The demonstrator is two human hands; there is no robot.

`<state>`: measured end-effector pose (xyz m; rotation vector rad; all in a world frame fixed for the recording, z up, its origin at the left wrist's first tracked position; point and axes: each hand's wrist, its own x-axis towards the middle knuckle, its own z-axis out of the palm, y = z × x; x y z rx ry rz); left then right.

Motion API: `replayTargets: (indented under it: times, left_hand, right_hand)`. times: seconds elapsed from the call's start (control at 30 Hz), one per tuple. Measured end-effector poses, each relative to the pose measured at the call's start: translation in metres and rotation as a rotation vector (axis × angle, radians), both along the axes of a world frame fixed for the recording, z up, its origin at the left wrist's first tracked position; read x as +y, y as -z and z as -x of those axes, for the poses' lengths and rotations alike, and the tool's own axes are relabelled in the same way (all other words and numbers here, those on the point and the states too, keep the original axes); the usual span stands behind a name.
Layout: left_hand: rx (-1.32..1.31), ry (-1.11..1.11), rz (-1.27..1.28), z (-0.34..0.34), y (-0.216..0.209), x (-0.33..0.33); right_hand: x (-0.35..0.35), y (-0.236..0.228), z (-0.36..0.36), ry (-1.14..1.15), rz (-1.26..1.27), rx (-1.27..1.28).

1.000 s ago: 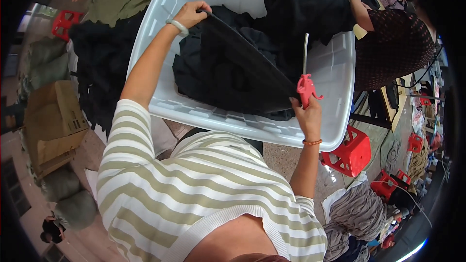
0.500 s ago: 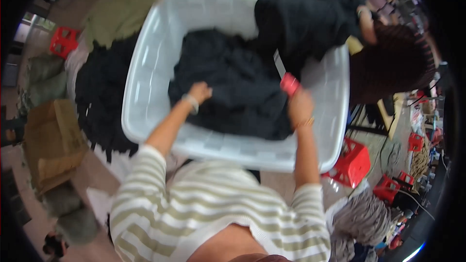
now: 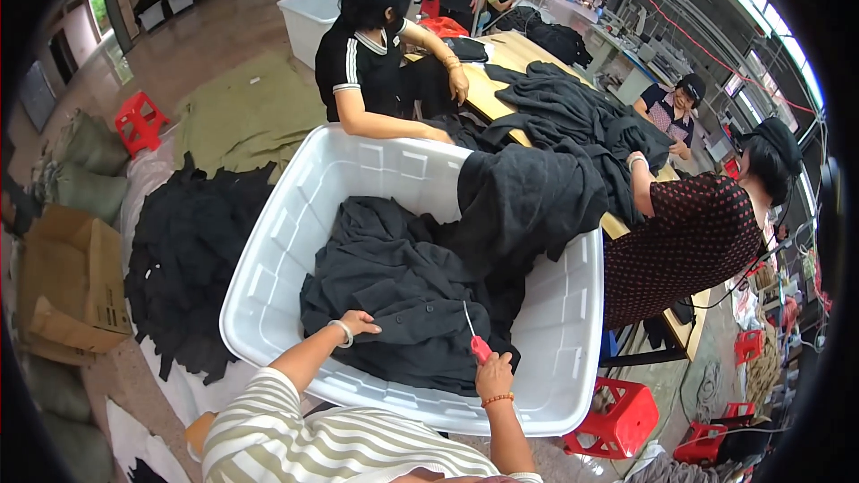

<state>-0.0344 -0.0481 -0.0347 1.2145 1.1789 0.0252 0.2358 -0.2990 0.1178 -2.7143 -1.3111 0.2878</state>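
Note:
A black buttoned garment (image 3: 394,273) lies bunched in a large white plastic tub (image 3: 564,331) in front of me. At its near left side, my left hand (image 3: 360,322) has its fingers closed on the cloth. My right hand (image 3: 494,379), over the tub's near right part, grips a red-handled tool (image 3: 480,349) with a narrow metal blade pointing away from me over the garment. Whether it is scissors or a knife I cannot tell. More black cloth (image 3: 528,201) hangs over the tub's far right rim.
Beyond the tub, a yellow table (image 3: 488,105) bears black garments. People sit around it, one (image 3: 367,63) leaning an arm on the tub's far rim. Black cloth (image 3: 192,259) and a cardboard box (image 3: 76,277) lie left; a red stool (image 3: 617,416) stands right.
My view has tipped up, so the table and people beyond now show. Both hands appear lower in the picture. The red-handled tool stays in my right hand; my left hand is now at the garment's near edge.

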Motion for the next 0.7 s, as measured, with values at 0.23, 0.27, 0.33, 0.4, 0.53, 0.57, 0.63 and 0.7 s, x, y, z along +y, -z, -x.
replayTargets:
  times: [0.23, 0.27, 0.33, 0.4, 0.53, 0.57, 0.63, 0.7]
  left_hand:
    - [0.121, 0.669, -0.655, -0.015, 0.002, -0.007]
    - [0.089, 0.653, -0.81, -0.011, 0.012, -0.003]
    - [0.155, 0.787, -1.138, -0.013, 0.023, 0.008]
    - [-0.031, 0.205, -0.398, -0.015, 0.012, 0.006]
    - [0.043, 0.065, -0.136, -0.024, 0.005, -0.004]
    - [0.057, 0.045, -0.11, -0.026, 0.004, -0.008]
    - [0.087, 0.014, -0.089, -0.023, 0.009, -0.015]
    - [0.081, 0.02, -0.068, -0.018, 0.013, -0.017]
  right_hand:
    - [-0.009, -0.009, -0.001, 0.051, -0.176, 0.059]
    - [-0.003, -0.016, -0.003, 0.033, -0.144, 0.075]
    - [0.003, -0.026, -0.004, -0.053, -0.132, 0.052]
    - [0.004, -0.045, 0.003, -0.108, -0.124, 0.022]
    - [-0.015, -0.007, -0.002, -0.232, -0.019, 0.112]
    - [-0.02, 0.002, -0.001, -0.254, 0.043, 0.174]
    - [-0.018, -0.001, 0.015, -0.291, 0.063, 0.205]
    - [-0.008, -0.005, 0.033, -0.393, 0.204, 0.226]
